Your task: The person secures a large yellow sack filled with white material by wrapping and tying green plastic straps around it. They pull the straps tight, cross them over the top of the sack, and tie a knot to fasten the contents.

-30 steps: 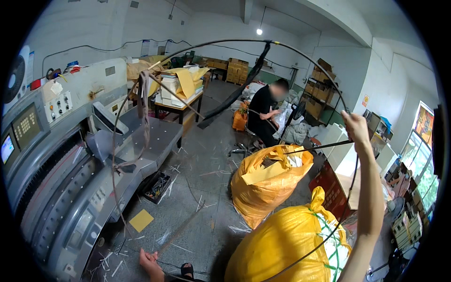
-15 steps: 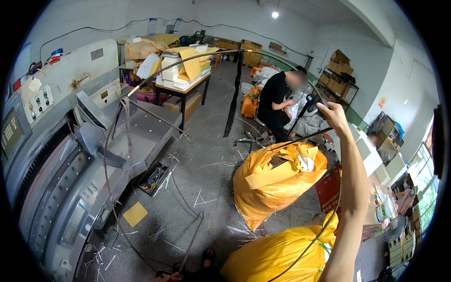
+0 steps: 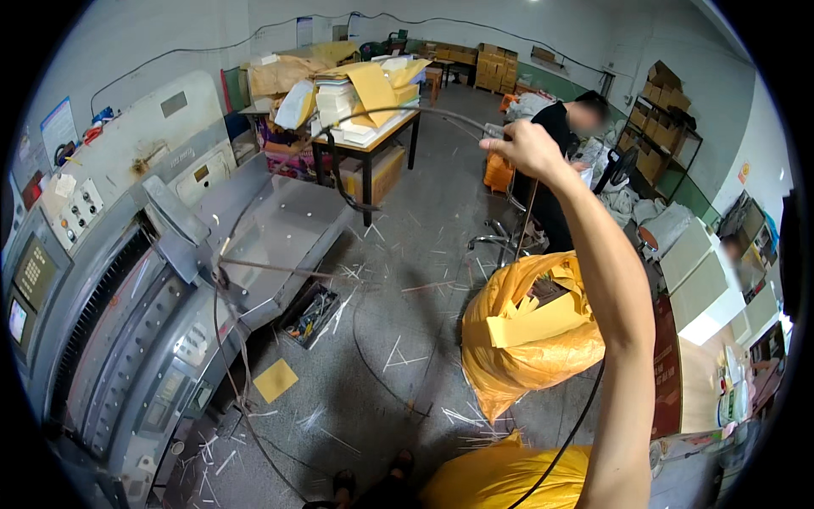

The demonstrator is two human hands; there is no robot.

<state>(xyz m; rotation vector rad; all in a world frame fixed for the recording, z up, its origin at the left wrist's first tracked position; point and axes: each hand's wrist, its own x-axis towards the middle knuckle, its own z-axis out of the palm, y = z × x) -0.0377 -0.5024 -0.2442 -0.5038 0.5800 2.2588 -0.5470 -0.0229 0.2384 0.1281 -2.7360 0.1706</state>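
My right hand is raised at upper centre right, its fingers closed round the upper part of a large, thin, dark hoop that looks like bendy rod or cable. The hoop arches leftward and hangs down in front of the grey machine; parts of it are smeared by motion. A black strap dangles from its upper left. Another dark cord runs down past my right forearm to the lower edge. My left hand does not show.
At left stands a large grey machine with a control panel. Two bulging yellow sacks, one farther and one nearer, stand at right. Paper strips litter the floor. A paper-stacked table is behind; a seated person is at right.
My right hand has moved left, carrying the hoop's top with it. The black strap has swung left. My left hand, at the lower edge before, is out of sight. The view has turned left.
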